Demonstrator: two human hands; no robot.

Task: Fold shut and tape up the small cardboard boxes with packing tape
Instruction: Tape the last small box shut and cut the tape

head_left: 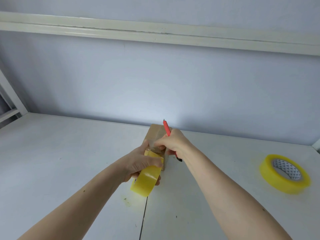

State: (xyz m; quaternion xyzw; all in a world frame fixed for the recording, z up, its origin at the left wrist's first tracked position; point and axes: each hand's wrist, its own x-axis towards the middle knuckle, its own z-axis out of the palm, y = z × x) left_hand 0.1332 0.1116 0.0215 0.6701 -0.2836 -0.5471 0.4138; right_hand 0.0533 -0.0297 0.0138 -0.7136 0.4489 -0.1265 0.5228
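Small cardboard box sits on the white bench, near the back edge by the wall, roughly centre of view. Top flaps look folded down, w/ a strip of clear tape running along the top seam. Near end of the box is mostly hidden behind both hands.

Left hand grips a yellow tape roll, fingers curled round the roll's rim, thumb on top. Roll is held tilted just in front of the box's near end, w/ tape pulled up from it to the box edge.

Right hand holds a red utility knife, fingers clamped round the handle; red tip sticks up past the knuckles over the box top, dark butt end pokes out below the wrist. Index finger and thumb press at the tape on the box's near top edge. Can't tell if the blade is out.

Second yellow tape roll lies flat on the bench well to the right, apart from everything, patterned core showing.
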